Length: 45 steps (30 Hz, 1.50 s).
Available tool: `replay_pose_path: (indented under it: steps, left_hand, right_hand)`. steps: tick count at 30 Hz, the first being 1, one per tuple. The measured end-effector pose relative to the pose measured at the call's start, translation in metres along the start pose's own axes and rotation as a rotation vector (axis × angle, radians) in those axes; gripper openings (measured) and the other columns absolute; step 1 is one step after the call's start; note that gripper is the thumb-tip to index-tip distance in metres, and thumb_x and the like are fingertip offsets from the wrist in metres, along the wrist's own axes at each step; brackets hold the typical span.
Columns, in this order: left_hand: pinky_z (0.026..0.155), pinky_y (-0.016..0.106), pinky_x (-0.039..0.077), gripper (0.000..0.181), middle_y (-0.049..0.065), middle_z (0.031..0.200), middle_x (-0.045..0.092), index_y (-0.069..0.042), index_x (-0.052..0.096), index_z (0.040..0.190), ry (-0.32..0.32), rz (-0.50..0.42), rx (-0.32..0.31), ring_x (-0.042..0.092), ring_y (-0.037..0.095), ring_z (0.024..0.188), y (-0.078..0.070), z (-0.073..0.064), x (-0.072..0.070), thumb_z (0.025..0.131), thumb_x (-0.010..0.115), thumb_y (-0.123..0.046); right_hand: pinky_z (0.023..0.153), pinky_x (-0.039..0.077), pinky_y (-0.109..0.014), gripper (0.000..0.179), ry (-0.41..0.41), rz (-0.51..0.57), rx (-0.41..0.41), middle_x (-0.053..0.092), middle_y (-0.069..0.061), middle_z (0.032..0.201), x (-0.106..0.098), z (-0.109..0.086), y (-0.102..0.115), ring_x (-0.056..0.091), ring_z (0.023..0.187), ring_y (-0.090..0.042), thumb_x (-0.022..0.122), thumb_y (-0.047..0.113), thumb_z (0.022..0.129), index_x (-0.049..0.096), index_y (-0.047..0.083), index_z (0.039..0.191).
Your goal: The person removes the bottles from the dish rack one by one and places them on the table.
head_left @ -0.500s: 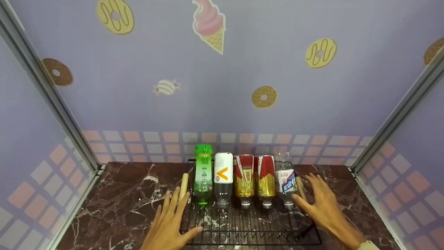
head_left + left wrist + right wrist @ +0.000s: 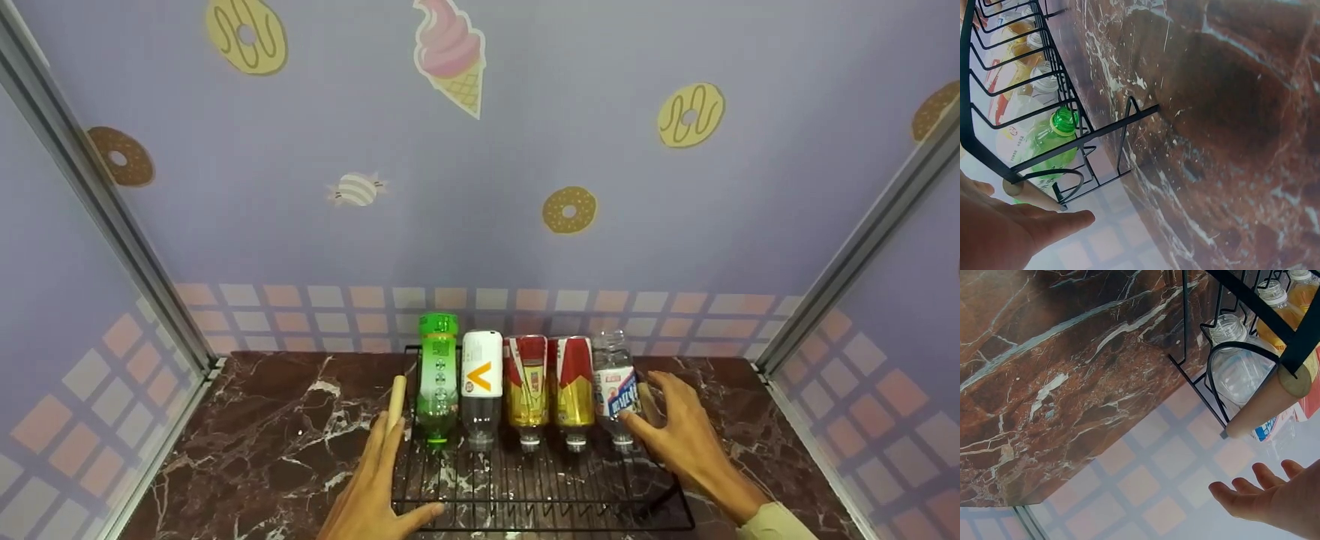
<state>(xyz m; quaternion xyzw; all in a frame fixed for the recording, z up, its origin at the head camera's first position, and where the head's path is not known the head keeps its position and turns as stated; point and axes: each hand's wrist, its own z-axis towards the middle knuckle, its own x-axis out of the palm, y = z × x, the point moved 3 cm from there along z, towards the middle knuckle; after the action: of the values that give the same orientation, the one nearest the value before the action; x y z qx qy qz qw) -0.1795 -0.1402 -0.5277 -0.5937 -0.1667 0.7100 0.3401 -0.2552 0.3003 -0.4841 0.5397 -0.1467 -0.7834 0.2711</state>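
Note:
A black wire rack (image 2: 544, 501) with a wooden handle on each side stands on the dark marbled surface. In it, neck ends toward me, lie a green bottle (image 2: 437, 382), a white-labelled bottle (image 2: 482, 367), two red-and-gold bottles (image 2: 528, 382) and a clear bottle with a blue-and-white label (image 2: 616, 390). My left hand (image 2: 373, 487) is beside the left wooden handle (image 2: 397, 397), fingers extended along it and thumb out over the rack's front corner. Close by the right wooden handle (image 2: 1266, 405) is my right hand (image 2: 679, 427), fingers loosely bent; its thumb overlaps the clear bottle in the head view.
The marbled surface (image 2: 277, 427) extends on both sides of the rack. Behind it rises a purple wall (image 2: 480, 247) with printed sweets and a tile pattern. Side panels with grey metal edges (image 2: 150, 255) bound the space left and right.
My left hand has turned and moved slightly right, closer along the left handle. The right hand's fingers have drawn in toward the right handle. Rack and bottles stay put.

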Motion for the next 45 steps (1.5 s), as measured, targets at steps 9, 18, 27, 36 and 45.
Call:
replay_pose_path:
  steps: [9,18,27,36,45]
  left_hand:
    - [0.094,0.08,0.039,0.13,0.024,0.164,0.008,-0.012,0.011,0.163,-0.02,-0.143,-0.038,0.029,0.061,0.138,0.01,0.003,0.009,0.069,0.086,-0.062]
    - [0.095,0.081,0.037,0.135,0.036,0.159,0.009,-0.005,0.006,0.161,-0.01,-0.289,-0.004,0.025,0.065,0.137,0.02,0.002,0.015,0.065,0.094,-0.04]
    - [0.096,0.088,0.024,0.131,0.039,0.158,0.004,-0.003,-0.004,0.161,0.109,-0.408,-0.017,0.013,0.067,0.14,0.03,-0.003,0.01,0.075,0.091,-0.031]
    - [0.097,0.086,0.026,0.131,0.05,0.15,0.013,0.01,0.001,0.155,0.048,-0.41,0.114,0.021,0.071,0.133,0.033,-0.004,0.015,0.07,0.093,-0.028]
    - [0.099,0.086,0.021,0.131,0.046,0.155,0.009,0.008,0.003,0.156,0.052,-0.395,0.052,0.018,0.069,0.137,0.032,-0.004,0.016,0.068,0.094,-0.023]
  right_hand:
    - [0.108,0.035,-0.07,0.084,0.02,0.018,-0.012,0.046,-0.027,0.145,0.005,0.011,-0.001,0.043,0.132,-0.046,0.082,0.044,0.083,0.046,-0.002,0.144]
    - [0.109,0.035,-0.068,0.088,0.05,0.042,0.025,0.045,-0.028,0.146,0.013,0.021,0.0,0.043,0.133,-0.045,0.081,0.047,0.084,0.044,-0.004,0.145]
    - [0.108,0.039,-0.064,0.086,0.063,0.041,0.041,0.048,-0.027,0.142,0.024,0.03,-0.005,0.046,0.129,-0.043,0.084,0.04,0.081,0.045,-0.004,0.143]
    - [0.101,0.046,-0.063,0.088,0.051,0.007,0.056,0.053,-0.031,0.133,0.027,0.036,-0.009,0.052,0.119,-0.044,0.086,0.036,0.079,0.044,-0.009,0.142]
    - [0.099,0.048,-0.06,0.093,0.065,0.003,0.11,0.05,-0.028,0.131,0.032,0.036,-0.014,0.051,0.115,-0.04,0.085,0.04,0.079,0.04,-0.009,0.144]
